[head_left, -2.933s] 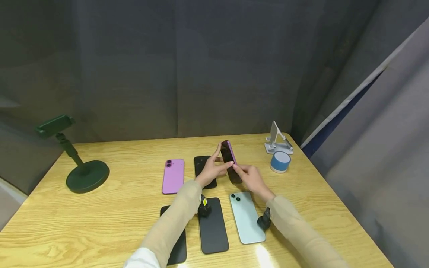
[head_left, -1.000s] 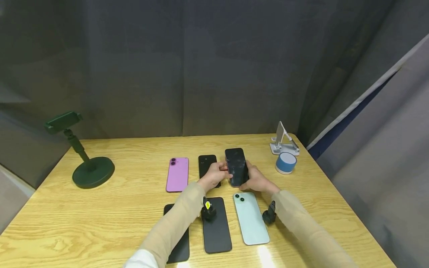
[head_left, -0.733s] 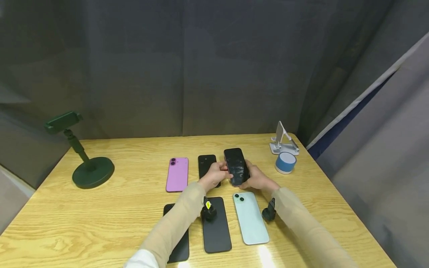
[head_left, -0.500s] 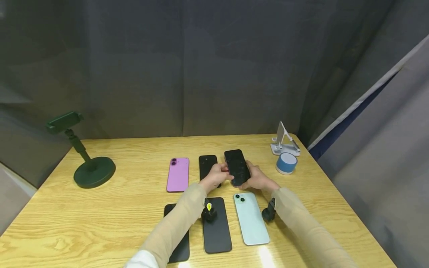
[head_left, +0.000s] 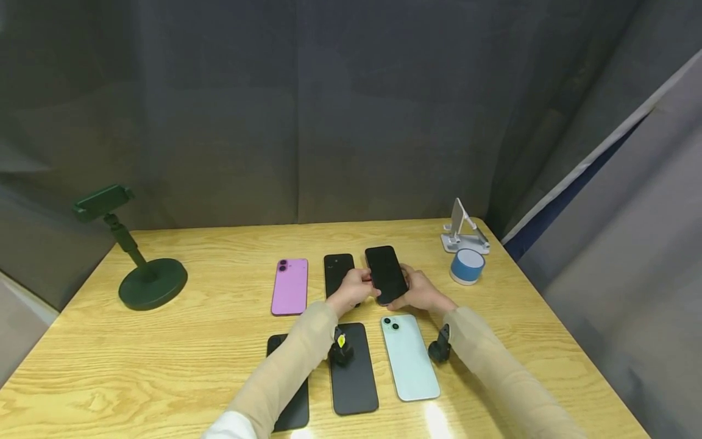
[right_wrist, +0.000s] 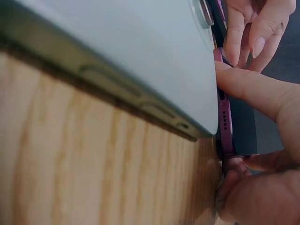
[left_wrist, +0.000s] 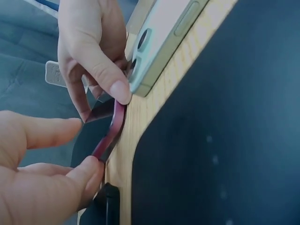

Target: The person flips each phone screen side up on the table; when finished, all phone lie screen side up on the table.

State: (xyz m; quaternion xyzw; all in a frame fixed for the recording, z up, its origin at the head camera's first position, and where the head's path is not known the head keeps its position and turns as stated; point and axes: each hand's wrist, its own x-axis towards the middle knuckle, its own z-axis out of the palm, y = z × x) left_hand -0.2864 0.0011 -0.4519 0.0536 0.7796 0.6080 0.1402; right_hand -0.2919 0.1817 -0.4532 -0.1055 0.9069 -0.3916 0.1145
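Note:
A smartphone (head_left: 386, 273) with a dark screen and a purple edge is low over the table, screen up, at the right of the far row. My left hand (head_left: 351, 291) pinches its left edge near the lower corner, and that purple edge (left_wrist: 115, 124) shows in the left wrist view. From the other side my right hand (head_left: 421, 292) grips the phone by its right side and bottom corner, as the right wrist view also shows. A black phone (head_left: 339, 271) lies beside it, partly covered by my left hand. Nearer me is a pale green phone (head_left: 410, 360), back up.
A lilac phone (head_left: 290, 286) lies left of the hands. Two dark phones, one dark phone (head_left: 356, 387) and another (head_left: 295, 408), lie under my left forearm. A green stand (head_left: 153, 283) is far left; a silver stand (head_left: 465, 242) and blue round object (head_left: 467, 266) are at right.
The purple-edged phone was steeply tilted between both hands; it has been lowered to nearly flat, screen up. Over the last second it sank slightly and the reflections on its screen faded.

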